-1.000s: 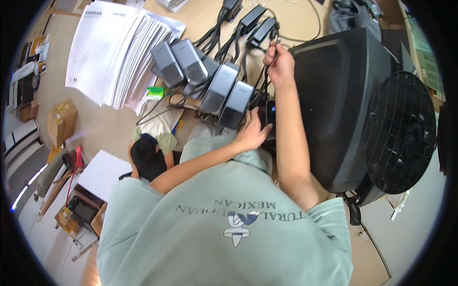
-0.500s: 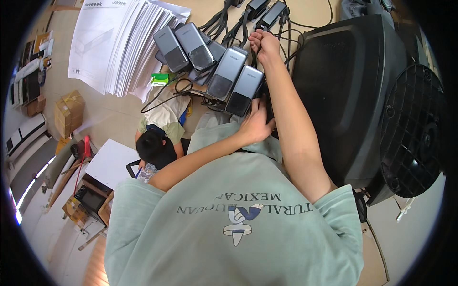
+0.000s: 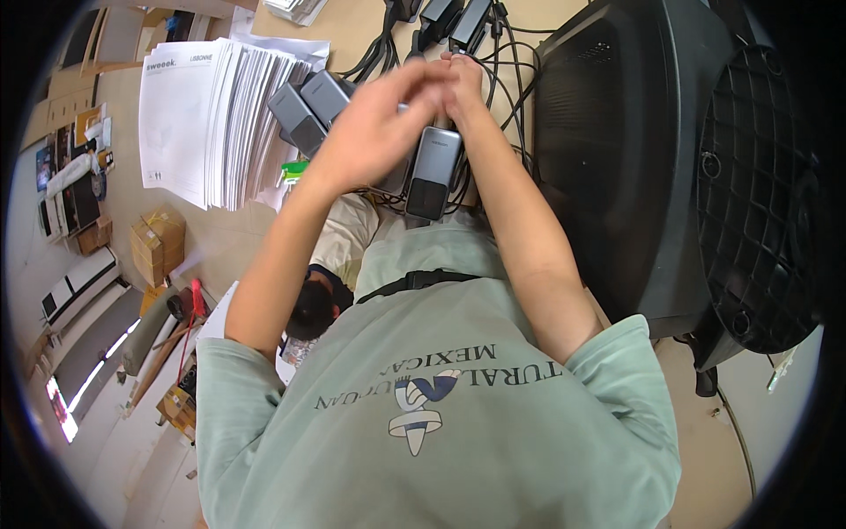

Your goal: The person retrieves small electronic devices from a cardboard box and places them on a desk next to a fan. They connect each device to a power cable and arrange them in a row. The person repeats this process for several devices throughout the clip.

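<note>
Nearest, torso: pale green short-sleeved shirt (image 3: 441, 423) fills the lower frame; both forearms rise from it toward the bench.
Left hand: left hand (image 3: 379, 123), motion-blurred, fingers bunched and pointing toward the right hand; whether it pinches anything cannot be told.
Right hand: right hand (image 3: 463, 84), fingers curled inward, meeting the left fingertips above the bricks; its hold is hidden behind the left hand, so whether it is clamped on anything cannot be told either.
Thing below hands: grey rectangular power brick with dark end panel (image 3: 434, 172), lying flat just under and toward the body from the joined fingertips.
Long axis: runs near to far, roughly along the right forearm.
Nearer hand: right, by a little; its wrist passes just beside the brick's right edge.
Neighbours: further grey power bricks (image 3: 310, 106) to the left, angled side by side.
Cabling: black cables (image 3: 507, 97) tangled beyond and right of the hands.
Left side: fanned stack of white printed sheets (image 3: 207, 119) on the tan bench (image 3: 344, 35).
Right side: large black plastic monitor housing with grilled round base (image 3: 679, 176).
</note>
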Available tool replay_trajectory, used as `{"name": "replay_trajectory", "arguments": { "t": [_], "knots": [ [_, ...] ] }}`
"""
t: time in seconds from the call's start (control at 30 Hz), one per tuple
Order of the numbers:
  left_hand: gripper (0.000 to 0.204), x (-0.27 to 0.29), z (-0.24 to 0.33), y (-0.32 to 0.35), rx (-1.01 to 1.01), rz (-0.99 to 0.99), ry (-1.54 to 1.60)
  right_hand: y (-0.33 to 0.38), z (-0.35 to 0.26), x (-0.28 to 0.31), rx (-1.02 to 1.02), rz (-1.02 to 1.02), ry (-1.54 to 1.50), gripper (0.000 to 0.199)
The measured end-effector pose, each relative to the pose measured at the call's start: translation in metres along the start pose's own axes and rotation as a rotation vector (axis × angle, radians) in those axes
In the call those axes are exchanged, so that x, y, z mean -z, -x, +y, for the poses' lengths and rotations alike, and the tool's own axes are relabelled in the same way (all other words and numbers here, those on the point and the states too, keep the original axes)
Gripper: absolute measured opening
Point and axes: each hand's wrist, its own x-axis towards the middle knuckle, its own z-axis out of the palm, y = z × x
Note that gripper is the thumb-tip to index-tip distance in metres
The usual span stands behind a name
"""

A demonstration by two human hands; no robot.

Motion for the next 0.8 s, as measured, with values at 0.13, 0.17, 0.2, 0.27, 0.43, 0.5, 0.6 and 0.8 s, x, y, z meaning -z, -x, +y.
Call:
{"name": "replay_trajectory", "arguments": {
  "t": [0.13,0.17,0.2,0.27,0.43,0.5,0.6,0.8],
  "knots": [
    [0.033,0.007,-0.045,-0.073,-0.070,0.167,-0.214,0.001,0.001,-0.004,-0.019,-0.023,0.019,0.026],
    [0.035,0.011,-0.065,-0.090,-0.140,0.184,-0.366,0.005,-0.001,-0.007,-0.021,0.007,0.015,0.027],
    [0.038,0.012,-0.077,-0.103,-0.212,0.203,-0.520,0.006,-0.002,-0.008,-0.027,0.012,0.008,0.027],
    [0.042,0.009,-0.083,-0.117,-0.207,0.198,-0.645,0.008,-0.005,-0.008,-0.039,0.029,-0.007,0.027],
    [0.051,0.001,-0.094,-0.144,0.132,-0.014,-0.981,0.009,-0.004,-0.009,-0.044,0.081,-0.034,0.027],
    [0.055,-0.003,-0.104,-0.150,0.133,-0.065,-1.054,0.008,-0.002,-0.009,-0.048,0.086,-0.048,0.029],
    [0.058,-0.007,-0.100,-0.156,0.176,-0.127,-1.019,0.002,0.001,-0.003,-0.048,0.075,-0.009,0.032],
    [0.060,-0.008,-0.104,-0.151,0.025,-0.115,-1.120,0.005,0.000,-0.013,-0.005,0.130,-0.015,0.032]
  ]
}}
